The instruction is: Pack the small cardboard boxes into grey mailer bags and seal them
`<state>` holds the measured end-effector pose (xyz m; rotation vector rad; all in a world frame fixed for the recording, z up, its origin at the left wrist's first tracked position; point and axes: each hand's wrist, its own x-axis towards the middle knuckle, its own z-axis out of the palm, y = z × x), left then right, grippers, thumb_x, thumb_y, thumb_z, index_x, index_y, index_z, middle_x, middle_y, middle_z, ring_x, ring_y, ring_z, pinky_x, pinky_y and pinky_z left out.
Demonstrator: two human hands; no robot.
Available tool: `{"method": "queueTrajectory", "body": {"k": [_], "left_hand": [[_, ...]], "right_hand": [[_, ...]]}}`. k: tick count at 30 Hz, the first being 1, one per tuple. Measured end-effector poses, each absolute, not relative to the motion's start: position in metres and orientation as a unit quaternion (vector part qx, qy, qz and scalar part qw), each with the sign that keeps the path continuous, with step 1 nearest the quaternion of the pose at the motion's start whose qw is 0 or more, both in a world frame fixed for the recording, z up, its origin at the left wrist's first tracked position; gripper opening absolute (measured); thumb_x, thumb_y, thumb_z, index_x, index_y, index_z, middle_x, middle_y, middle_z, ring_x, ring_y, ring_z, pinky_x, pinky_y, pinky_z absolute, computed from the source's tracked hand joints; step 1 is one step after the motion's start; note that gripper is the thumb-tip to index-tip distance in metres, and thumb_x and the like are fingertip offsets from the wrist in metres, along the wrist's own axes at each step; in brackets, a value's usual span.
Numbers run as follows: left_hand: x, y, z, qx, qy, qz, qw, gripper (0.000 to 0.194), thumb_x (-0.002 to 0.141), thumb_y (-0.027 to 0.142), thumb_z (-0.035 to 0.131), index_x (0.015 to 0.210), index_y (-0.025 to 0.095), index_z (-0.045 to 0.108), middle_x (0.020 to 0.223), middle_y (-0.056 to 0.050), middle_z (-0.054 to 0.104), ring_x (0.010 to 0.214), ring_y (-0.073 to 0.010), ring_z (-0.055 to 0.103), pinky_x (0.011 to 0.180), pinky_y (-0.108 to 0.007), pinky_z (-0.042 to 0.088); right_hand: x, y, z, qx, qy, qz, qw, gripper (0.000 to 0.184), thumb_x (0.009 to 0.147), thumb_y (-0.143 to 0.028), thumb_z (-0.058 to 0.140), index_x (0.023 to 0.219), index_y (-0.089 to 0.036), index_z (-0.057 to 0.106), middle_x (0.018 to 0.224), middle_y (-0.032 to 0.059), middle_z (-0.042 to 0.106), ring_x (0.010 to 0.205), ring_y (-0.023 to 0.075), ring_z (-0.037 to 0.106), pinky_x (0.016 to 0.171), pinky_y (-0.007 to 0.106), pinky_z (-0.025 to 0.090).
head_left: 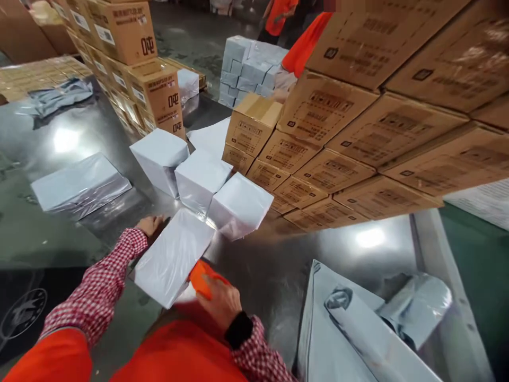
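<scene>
A white-wrapped package [175,254] lies tilted in front of me on the shiny metal table. My left hand [149,225] grips its far left side, with some fingers hidden. In my right hand [222,302] is an orange hand-held tool [202,278], pressed against the near right side of the package. The tool's exact kind is partly covered by my fingers. Just beyond stand three more white packages: one at the left [161,154], one in the middle [202,178] and one at the right [240,204].
Another white package [79,183] lies at the left. Brown cartons are stacked high at the right [330,175] and back left [155,93]. Grey plastic bags [350,329] lie front right. Behind the cartons, a person in an orange top [304,48] stands beside grey wrapped packages [250,66].
</scene>
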<state>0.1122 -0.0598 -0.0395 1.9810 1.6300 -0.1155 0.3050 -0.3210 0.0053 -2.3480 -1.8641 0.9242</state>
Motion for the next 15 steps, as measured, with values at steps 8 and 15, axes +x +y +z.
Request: {"method": "queueTrajectory", "body": {"k": [8, 15], "left_hand": [[0.173, -0.202, -0.019, 0.939, 0.264, -0.021, 0.22, 0.05, 0.092, 0.033, 0.049, 0.14, 0.021, 0.058, 0.157, -0.012, 0.044, 0.149, -0.0338, 0.032, 0.123, -0.059, 0.018], [0.091, -0.163, -0.071, 0.935, 0.319, -0.004, 0.153, 0.072, 0.079, 0.004, 0.038, 0.14, 0.036, 0.057, 0.161, 0.001, 0.034, 0.151, -0.0344, 0.027, 0.119, -0.071, 0.014]], "right_hand": [[0.32, -0.337, 0.005, -0.804, -0.495, 0.328, -0.003, 0.046, 0.088, -0.033, 0.059, 0.133, -0.026, 0.065, 0.116, 0.0074, 0.077, 0.105, 0.0281, 0.073, 0.088, 0.034, 0.055], [0.383, -0.403, -0.013, -0.891, -0.382, 0.247, 0.014, 0.04, 0.091, -0.038, 0.053, 0.127, -0.027, 0.068, 0.111, 0.0064, 0.078, 0.103, 0.0271, 0.074, 0.084, 0.033, 0.058]]}}
